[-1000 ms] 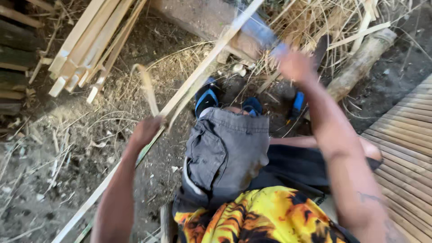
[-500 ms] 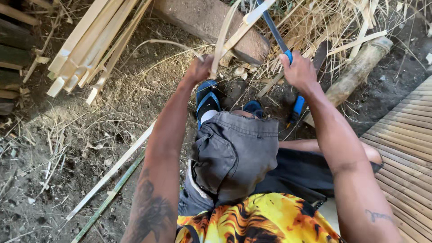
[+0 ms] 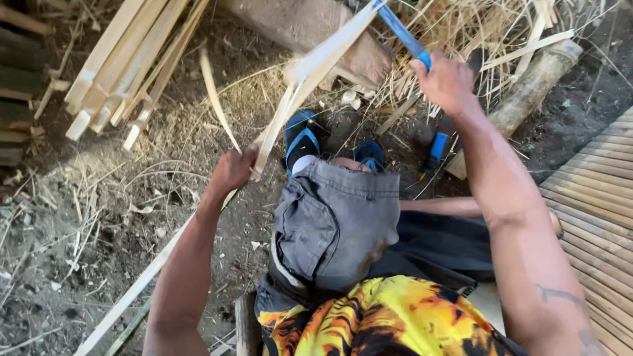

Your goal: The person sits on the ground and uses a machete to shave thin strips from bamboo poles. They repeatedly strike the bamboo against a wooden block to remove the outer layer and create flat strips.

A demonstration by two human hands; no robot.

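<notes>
My left hand [image 3: 232, 170] grips a long pale bamboo strip [image 3: 310, 72] that runs from the ground at lower left up toward the top centre. A thin curl of shaving [image 3: 214, 99] peels off the strip beside that hand. My right hand [image 3: 448, 82] is raised at upper right, closed on the blue handle of a knife [image 3: 403, 29]. The blade end meets the strip's upper end near the top edge. I sit with grey shorts [image 3: 333, 224] and a flame-patterned shirt [image 3: 382, 323] below.
A stack of split bamboo slats [image 3: 125, 66] lies at upper left. A log [image 3: 527, 86] and dry shavings [image 3: 475, 33] fill the upper right. A slatted bamboo platform [image 3: 593, 217] borders the right edge. A blue-handled tool [image 3: 436, 150] lies by my blue sandals [image 3: 303, 138].
My left hand slid up the strip, then back down and to the left. The right hand with the knife stayed raised at upper right. A shaving curled off the strip.
</notes>
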